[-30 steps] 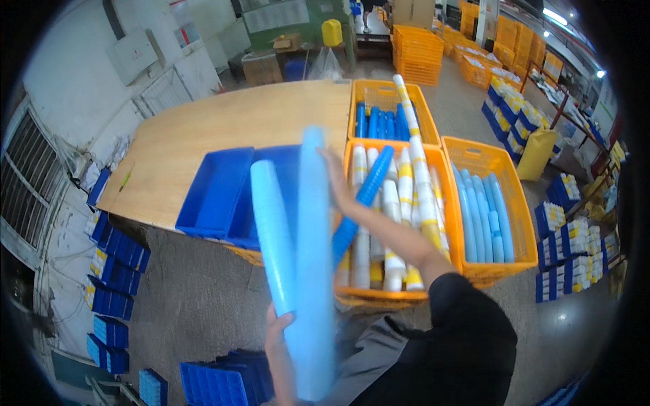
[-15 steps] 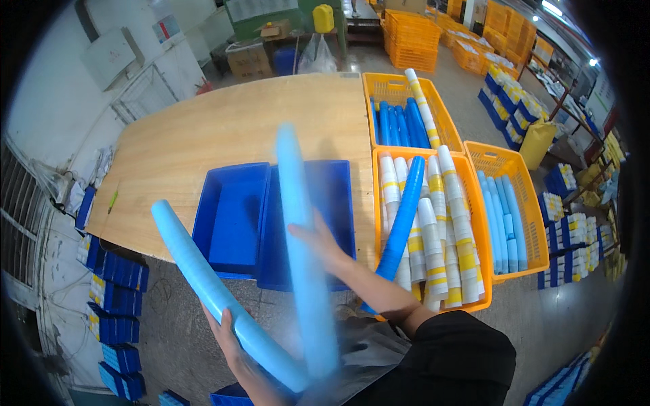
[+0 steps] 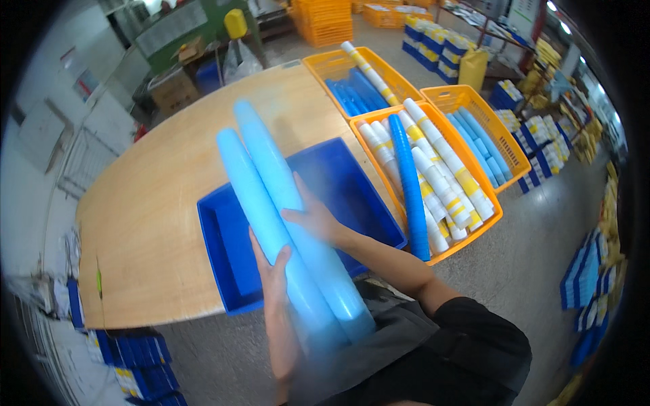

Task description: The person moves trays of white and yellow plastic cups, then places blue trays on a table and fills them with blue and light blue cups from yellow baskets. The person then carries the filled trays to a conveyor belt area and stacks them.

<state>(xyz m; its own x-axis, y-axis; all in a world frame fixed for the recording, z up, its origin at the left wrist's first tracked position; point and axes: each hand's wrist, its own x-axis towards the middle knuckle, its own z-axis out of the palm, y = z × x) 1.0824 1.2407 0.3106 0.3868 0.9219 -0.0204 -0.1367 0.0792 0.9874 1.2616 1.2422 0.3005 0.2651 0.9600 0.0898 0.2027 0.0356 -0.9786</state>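
Observation:
Two long, light blue tubular stacks with fine ridges lie side by side, slanting from my body up over the table. My left hand (image 3: pixel 272 271) is wrapped round the left light blue stack (image 3: pixel 254 196) from its outer side, thumb on top. Around the right light blue stack (image 3: pixel 274 166) closes my right hand (image 3: pixel 317 218), which is slightly blurred. Both stacks pass above two blue trays, the left tray (image 3: pixel 230 277) and the right tray (image 3: pixel 365 196), at the table's near edge. The stacks' lower ends rest near my dark apron (image 3: pixel 386 331).
At the right, an orange crate (image 3: pixel 497 220) holds white-and-yellow stacks with a darker blue stack (image 3: pixel 409 183) across them. Two more orange crates, the far one (image 3: pixel 315 64) and the right one (image 3: pixel 521 159), hold blue stacks. A green pen-like tool (image 3: pixel 99 281) lies on the wooden table (image 3: pixel 149 223).
The two light blue stacks, apart before, are now together and parallel. My left hand has come up and right with its stack. The view has turned, shifting the table and crates.

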